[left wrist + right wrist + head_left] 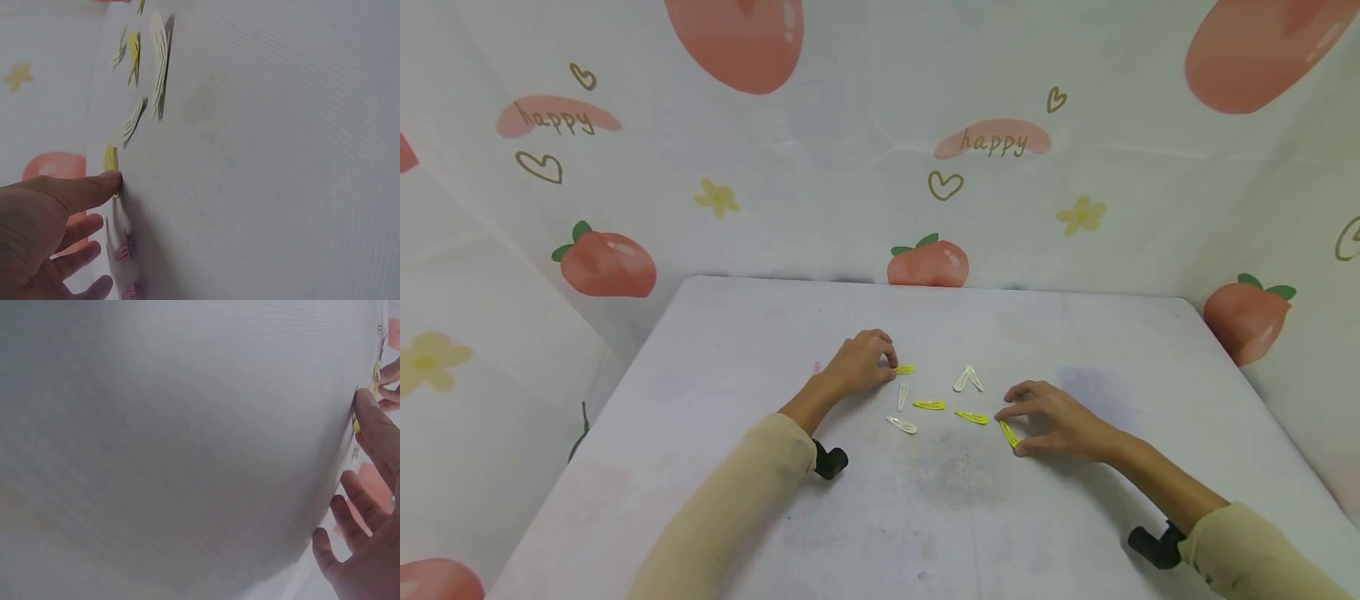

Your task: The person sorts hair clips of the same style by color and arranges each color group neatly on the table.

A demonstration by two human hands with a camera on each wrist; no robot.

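Yellow and white snap hair clips lie in a loose ring on the table. My left hand (861, 362) pinches the end of the yellow hair clip (906, 368) at the ring's far left; in the left wrist view its thumb (94, 189) is on that clip, while the index finger is mostly hidden. On the right side, my right hand (1060, 421) holds another yellow hair clip (1008, 433) by its two ends, between thumb and index finger. Its other fingers (353, 522) are spread. Between the hands are two more yellow clips, one of them here (929, 405).
Two white clips (968, 379) form an upside-down V at the back. Two others, one upright (902, 397) and one slanted (901, 425), lie by the left hand. Pink clips (122, 252) are beyond the left fingers. A printed cloth (835, 167) hangs behind the table (940, 533).
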